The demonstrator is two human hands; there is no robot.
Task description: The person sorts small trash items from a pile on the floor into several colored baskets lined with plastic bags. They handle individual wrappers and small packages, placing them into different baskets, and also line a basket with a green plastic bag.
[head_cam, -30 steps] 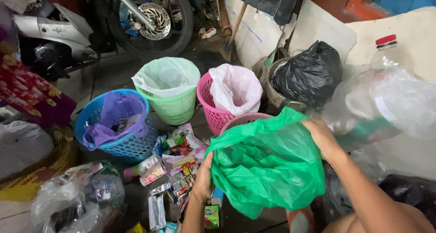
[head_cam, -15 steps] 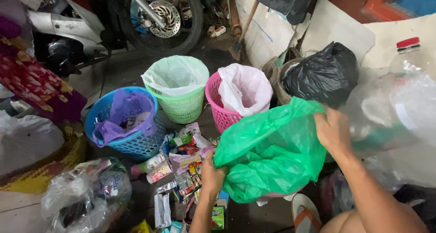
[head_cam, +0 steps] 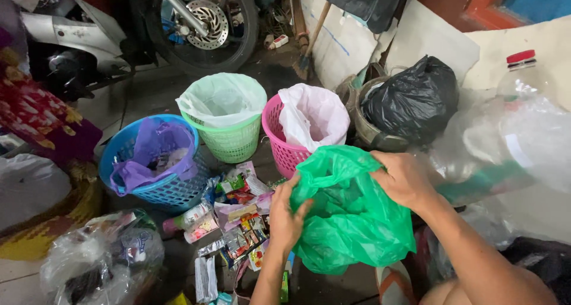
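The green plastic bag (head_cam: pixel 351 216) is hanging bunched between both hands, just in front of the pink basket (head_cam: pixel 279 144) with its white liner; the left hand (head_cam: pixel 288 213) is gripping the bag's left edge, its fingers (head_cam: pixel 300 211) curled and pinching a fold of the film, while the right hand (head_cam: pixel 404 180) is clutching the opposite edge, fingers closed over a gathered rim.

Judging from how the bag is being held by 2 points of its mouth, the step in hand appears to be opening or spreading the bag; the mouth is looking crumpled and only partly parted, so the next move probably calls for drawing the 2 edges apart and finding the true rim, with a light grip since thin film tears and slips.

Just left of the left fingers, a heap of small wrappers and sachets (head_cam: pixel 238 216) is lying on the floor (head_cam: pixel 148 97); beyond them are standing 3 lined baskets: the pink 1, a green basket (head_cam: pixel 229 141) and a blue basket (head_cam: pixel 160 186) with a purple liner; past the right fingers a black bag (head_cam: pixel 413 99) is sitting in a tub, and a clear sack of plastic bottles (head_cam: pixel 511 138) is leaning beside the right wrist.
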